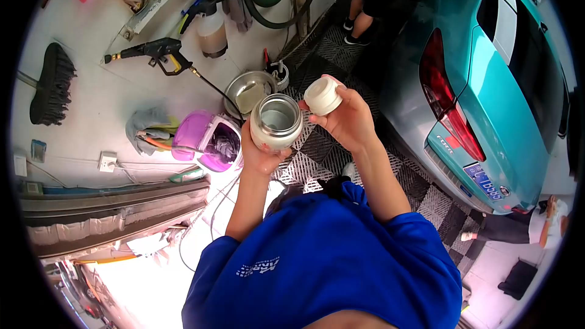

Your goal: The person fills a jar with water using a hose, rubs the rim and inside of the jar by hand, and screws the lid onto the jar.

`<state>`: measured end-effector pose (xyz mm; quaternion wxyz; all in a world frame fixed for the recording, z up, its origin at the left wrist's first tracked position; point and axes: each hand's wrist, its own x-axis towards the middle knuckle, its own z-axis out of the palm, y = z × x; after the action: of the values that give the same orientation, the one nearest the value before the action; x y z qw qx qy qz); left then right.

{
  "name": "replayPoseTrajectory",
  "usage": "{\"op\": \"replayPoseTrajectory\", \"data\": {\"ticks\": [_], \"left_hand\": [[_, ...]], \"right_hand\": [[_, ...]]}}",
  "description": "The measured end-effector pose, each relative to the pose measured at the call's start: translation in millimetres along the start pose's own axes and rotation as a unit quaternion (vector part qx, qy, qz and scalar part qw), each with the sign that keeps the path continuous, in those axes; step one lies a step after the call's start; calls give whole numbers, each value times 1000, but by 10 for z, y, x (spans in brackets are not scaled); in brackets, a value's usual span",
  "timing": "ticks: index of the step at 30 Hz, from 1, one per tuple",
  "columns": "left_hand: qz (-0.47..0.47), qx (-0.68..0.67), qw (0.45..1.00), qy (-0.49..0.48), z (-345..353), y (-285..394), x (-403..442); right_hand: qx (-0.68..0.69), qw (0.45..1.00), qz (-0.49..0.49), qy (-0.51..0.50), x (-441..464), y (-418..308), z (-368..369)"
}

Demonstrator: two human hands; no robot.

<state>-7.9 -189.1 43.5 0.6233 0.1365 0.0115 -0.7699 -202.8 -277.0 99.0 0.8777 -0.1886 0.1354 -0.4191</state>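
Note:
My left hand (pixel 261 157) is wrapped round a wide-mouthed insulated jar (pixel 277 139) with a steel rim and a pale body, held upright in front of my chest. The jar's mouth is uncovered and its grey inside shows; whether it holds anything, I cannot tell. Just to its right, my right hand (pixel 350 119) grips a white screw lid (pixel 323 96) between thumb and fingers. Lid and jar are close together but apart.
Behind the jar is a metal basin (pixel 248 79); to the left, a purple bin (pixel 194 140). A pressure-washer gun (pixel 159 56), spray bottle (pixel 212 33) and brush (pixel 52 85) hang on the wall. A teal car (pixel 506 128) stands right, with people (pixel 368 0) nearby.

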Motion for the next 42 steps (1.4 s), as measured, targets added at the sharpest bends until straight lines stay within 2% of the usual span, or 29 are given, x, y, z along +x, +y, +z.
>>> {"op": "replayPoseTrajectory", "data": {"ticks": [3,5,9,12,15,17,23,28,32,34,38,42], "left_hand": [[26,18,999,21,-58,72,-51],[43,53,994,90,-14,106,-101],[102,90,980,146,166,125,-163],[108,116,975,154,168,164,-181],[111,129,975,142,124,184,-198],[127,153,963,180,142,176,-205],[145,184,950,207,68,182,-218],[139,188,953,191,5,207,-213],[145,180,954,193,-51,187,-167],[143,155,957,199,-40,149,-124],[115,104,972,177,-93,140,-86],[99,72,976,182,-169,146,-48]], "right_hand": [[-25,999,-3,26,50,53,-17],[-44,998,2,34,71,104,-40],[-93,994,8,59,105,198,-49],[-157,983,27,86,161,330,-135],[-156,981,31,107,203,439,-177],[-158,981,30,110,234,494,-245],[-204,971,17,121,255,574,-268],[-269,952,-15,147,321,687,-352],[-271,948,-6,166,454,724,-404],[-208,968,-1,143,493,720,-414],[-229,965,14,126,480,649,-339],[-186,978,25,89,387,598,-288]]}}
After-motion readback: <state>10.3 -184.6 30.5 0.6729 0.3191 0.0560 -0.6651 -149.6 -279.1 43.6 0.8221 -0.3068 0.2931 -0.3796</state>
